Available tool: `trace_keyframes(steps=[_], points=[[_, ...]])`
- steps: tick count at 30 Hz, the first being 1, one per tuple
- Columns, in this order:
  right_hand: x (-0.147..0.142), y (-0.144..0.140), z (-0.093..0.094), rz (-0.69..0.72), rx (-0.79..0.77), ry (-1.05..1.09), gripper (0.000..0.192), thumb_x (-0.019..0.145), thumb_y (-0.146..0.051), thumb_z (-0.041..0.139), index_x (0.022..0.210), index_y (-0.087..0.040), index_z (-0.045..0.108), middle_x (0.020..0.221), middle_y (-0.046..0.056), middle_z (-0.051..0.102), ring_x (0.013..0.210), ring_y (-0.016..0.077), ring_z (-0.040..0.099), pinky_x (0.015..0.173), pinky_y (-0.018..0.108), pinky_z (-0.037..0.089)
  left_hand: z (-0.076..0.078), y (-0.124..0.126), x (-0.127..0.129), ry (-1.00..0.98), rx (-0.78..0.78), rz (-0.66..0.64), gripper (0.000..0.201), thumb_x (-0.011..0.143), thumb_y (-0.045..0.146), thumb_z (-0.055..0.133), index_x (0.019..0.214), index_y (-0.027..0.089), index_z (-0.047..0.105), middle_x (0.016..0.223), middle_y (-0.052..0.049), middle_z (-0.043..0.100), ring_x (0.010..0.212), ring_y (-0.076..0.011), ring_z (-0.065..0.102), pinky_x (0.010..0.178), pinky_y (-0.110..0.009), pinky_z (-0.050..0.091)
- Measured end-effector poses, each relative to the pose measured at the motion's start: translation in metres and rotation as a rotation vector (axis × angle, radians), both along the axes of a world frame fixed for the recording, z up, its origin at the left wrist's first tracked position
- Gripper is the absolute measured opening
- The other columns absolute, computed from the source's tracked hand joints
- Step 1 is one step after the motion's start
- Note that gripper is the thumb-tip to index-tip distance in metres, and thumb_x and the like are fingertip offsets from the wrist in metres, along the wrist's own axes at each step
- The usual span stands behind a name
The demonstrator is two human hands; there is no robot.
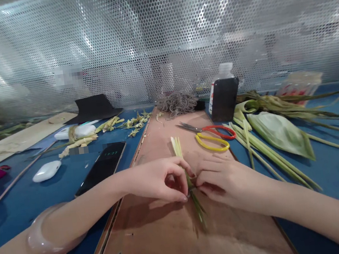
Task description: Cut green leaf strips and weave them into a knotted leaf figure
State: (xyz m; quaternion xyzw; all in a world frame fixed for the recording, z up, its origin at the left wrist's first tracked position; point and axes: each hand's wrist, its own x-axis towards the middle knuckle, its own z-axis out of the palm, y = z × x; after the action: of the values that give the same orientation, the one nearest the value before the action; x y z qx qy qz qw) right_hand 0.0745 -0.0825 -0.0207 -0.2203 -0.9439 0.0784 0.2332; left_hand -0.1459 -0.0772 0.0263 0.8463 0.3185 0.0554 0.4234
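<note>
A small bundle of pale green leaf stalks [177, 147] lies lengthwise on the brown wooden board, its white cut ends away from me and its darker thin ends toward me. My left hand [161, 182] curls over the bundle from the left, thumb and fingertips closed on its middle. From the right, my right hand [226, 178] pinches close against the same spot; what lies between its fingertips is too small to make out. Something thin and dark seems to cross the stalks there. Beyond my right hand rest scissors [213, 138] with one red and one yellow handle loop.
Grey string [177, 103] lies heaped at the board's far end, near a bottle [226, 69] behind a black phone-shaped object [225, 99]. Long green stalks [273, 155] and a broad leaf [282, 133] lie right. A phone [102, 167] and white earbud case [47, 171] sit left. Perforated metal [145, 34] stands behind.
</note>
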Motion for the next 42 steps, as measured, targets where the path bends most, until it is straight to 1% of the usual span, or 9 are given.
trace_keyframes(steps=[5,9,12,15,20,24,28,37,42], points=[[-0.005,-0.004,0.002,-0.029,-0.131,0.046,0.012,0.08,-0.012,0.06,0.09,-0.017,0.065,0.089,0.005,0.059,0.088,0.0181,0.053,0.079,0.032,0.043,0.006,-0.004,0.001,0.031,0.096,0.034,0.015,0.074,0.027,0.069,0.077,0.016,0.059,0.101,-0.003,0.052,0.079,-0.0116,0.055,0.067,-0.024,0.047],[-0.008,-0.001,0.005,-0.094,-0.296,0.087,0.007,0.078,-0.017,0.068,0.082,-0.018,0.063,0.09,0.002,0.057,0.089,0.0159,0.052,0.078,0.028,0.041,0.004,-0.008,0.003,0.128,0.214,0.051,0.03,0.069,0.043,0.072,0.075,0.016,0.059,0.099,-0.002,0.051,0.08,-0.0132,0.053,0.067,-0.025,0.045],[-0.01,0.001,0.007,-0.121,-0.336,0.063,0.01,0.078,-0.021,0.07,0.078,-0.019,0.061,0.087,0.0,0.056,0.088,0.0163,0.051,0.079,0.028,0.04,0.0,-0.011,0.003,0.169,0.251,0.078,0.027,0.072,0.041,0.071,0.076,0.016,0.06,0.1,-0.002,0.05,0.085,-0.0142,0.053,0.074,-0.027,0.044],[-0.013,-0.001,0.007,-0.094,-0.342,0.043,0.008,0.081,-0.015,0.065,0.078,-0.018,0.058,0.089,0.001,0.055,0.09,0.0166,0.05,0.079,0.029,0.039,-0.001,-0.013,0.003,0.172,0.244,0.085,0.019,0.076,0.034,0.068,0.079,0.017,0.062,0.102,-0.002,0.049,0.086,-0.0134,0.052,0.076,-0.026,0.044],[-0.014,-0.004,0.005,-0.105,-0.263,0.055,0.013,0.084,-0.007,0.058,0.075,-0.017,0.054,0.081,0.001,0.056,0.083,0.0154,0.051,0.076,0.029,0.038,0.002,-0.014,0.004,0.165,0.24,0.102,0.01,0.08,0.025,0.063,0.078,0.016,0.062,0.102,-0.003,0.051,0.083,-0.0133,0.053,0.073,-0.026,0.043],[-0.013,-0.005,0.007,-0.163,-0.161,0.027,0.012,0.087,-0.008,0.055,0.078,-0.017,0.058,0.08,0.001,0.061,0.081,0.0171,0.052,0.075,0.032,0.035,0.007,-0.015,0.007,0.198,0.279,0.15,0.004,0.079,0.02,0.059,0.077,0.016,0.059,0.085,-0.001,0.058,0.075,-0.0136,0.053,0.066,-0.025,0.041],[-0.011,-0.005,0.009,-0.169,-0.03,-0.025,0.015,0.088,-0.009,0.052,0.08,-0.017,0.063,0.081,0.004,0.063,0.084,0.02,0.054,0.079,0.036,0.032,0.009,-0.017,0.008,0.216,0.243,0.23,0.007,0.082,0.023,0.055,0.079,0.018,0.058,0.071,0.002,0.059,0.065,-0.012,0.052,0.058,-0.023,0.037],[-0.008,-0.005,0.005,-0.193,0.171,-0.034,0.017,0.084,-0.007,0.05,0.073,-0.016,0.058,0.076,0.003,0.06,0.076,0.0188,0.051,0.073,0.033,0.028,0.007,-0.015,0.006,0.179,0.333,0.241,0.014,0.084,0.022,0.053,0.084,0.019,0.067,0.081,0.0,0.068,0.071,-0.0129,0.056,0.064,-0.024,0.038],[-0.009,-0.006,0.008,-0.225,0.2,-0.016,0.016,0.077,-0.003,0.05,0.07,-0.017,0.054,0.072,0.002,0.057,0.069,0.0172,0.047,0.069,0.032,0.027,0.009,-0.017,0.007,0.171,0.365,0.273,0.014,0.086,0.022,0.052,0.082,0.019,0.065,0.078,0.0,0.067,0.071,-0.0133,0.056,0.064,-0.025,0.038]])
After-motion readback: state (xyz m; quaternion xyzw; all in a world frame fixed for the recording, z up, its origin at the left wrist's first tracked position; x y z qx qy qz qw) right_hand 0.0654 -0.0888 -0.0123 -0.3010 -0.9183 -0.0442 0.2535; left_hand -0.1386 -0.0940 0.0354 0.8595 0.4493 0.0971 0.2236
